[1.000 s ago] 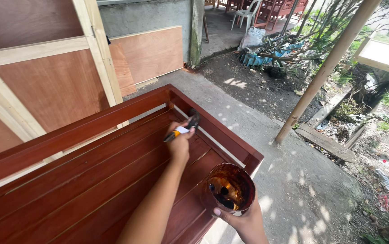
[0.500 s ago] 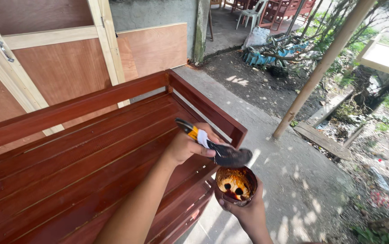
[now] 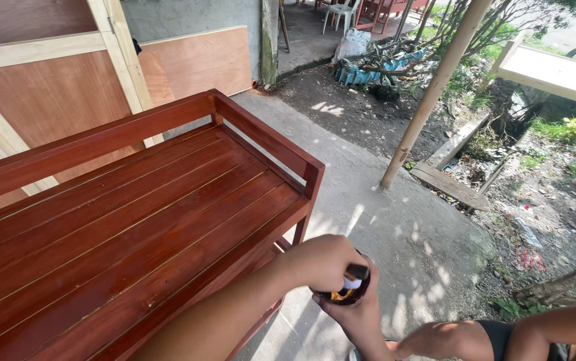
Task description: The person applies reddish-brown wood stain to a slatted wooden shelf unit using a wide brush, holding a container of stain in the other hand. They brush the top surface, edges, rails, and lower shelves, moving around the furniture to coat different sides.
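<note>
My left hand (image 3: 318, 261) reaches in from the lower left, shut on a paintbrush (image 3: 353, 277) whose yellow and black handle shows at my fingers. The brush end is down inside a small dark cup (image 3: 341, 296). My right hand (image 3: 360, 322) grips that cup from below. Both hands hover just off the front right corner of a red-brown slatted wooden bench (image 3: 134, 220) with a glossy seat, a backrest and an armrest. The bristles and the cup's contents are hidden by my left hand.
Plywood panels in pale wooden frames (image 3: 47, 87) lean behind the bench. A bamboo pole (image 3: 428, 93) stands on the concrete floor (image 3: 395, 227) to the right. Planks (image 3: 452, 184), dirt and plants lie beyond. My bent leg (image 3: 535, 334) is at the bottom right.
My left hand drew the brush back from the bench's armrest area and lowered it into the cup. The view swung right and the bench now sits further left.
</note>
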The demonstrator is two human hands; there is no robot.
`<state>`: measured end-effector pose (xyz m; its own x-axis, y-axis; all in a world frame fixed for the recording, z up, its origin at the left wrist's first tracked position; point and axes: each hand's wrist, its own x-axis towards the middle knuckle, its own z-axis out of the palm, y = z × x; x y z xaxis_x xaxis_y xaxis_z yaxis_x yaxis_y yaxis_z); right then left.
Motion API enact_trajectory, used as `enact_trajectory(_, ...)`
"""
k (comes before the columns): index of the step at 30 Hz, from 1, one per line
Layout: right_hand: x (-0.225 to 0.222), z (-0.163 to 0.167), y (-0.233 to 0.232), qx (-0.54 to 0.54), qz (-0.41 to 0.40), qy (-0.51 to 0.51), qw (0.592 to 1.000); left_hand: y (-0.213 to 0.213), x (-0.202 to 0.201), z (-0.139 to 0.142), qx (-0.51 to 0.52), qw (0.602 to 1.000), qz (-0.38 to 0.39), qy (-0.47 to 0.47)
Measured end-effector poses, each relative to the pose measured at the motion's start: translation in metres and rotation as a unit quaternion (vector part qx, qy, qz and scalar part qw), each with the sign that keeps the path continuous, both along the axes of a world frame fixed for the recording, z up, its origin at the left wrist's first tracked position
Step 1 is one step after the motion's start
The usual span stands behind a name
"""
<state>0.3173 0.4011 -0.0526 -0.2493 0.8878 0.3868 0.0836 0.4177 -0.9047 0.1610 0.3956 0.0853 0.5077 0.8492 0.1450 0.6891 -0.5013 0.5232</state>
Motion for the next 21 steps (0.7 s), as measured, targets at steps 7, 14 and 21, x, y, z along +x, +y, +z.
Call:
enact_trajectory(7,0.013,-0.010,0.002,-0.013,-0.020,0.012,1.000,-0.006,0.020,-0.027,0.040,0.999,-0.024,-0.001)
enact_trajectory(14,0.003,-0.010,0.018,-0.001,0.004,-0.007,1.000,0.001,0.006,-0.022,0.015,0.997,0.038,-0.064)
enact_trajectory(21,-0.014,0.016,0.045,-0.088,0.032,0.042,0.995,0.037,-0.095,0.003,-0.073,0.885,0.110,-0.446)
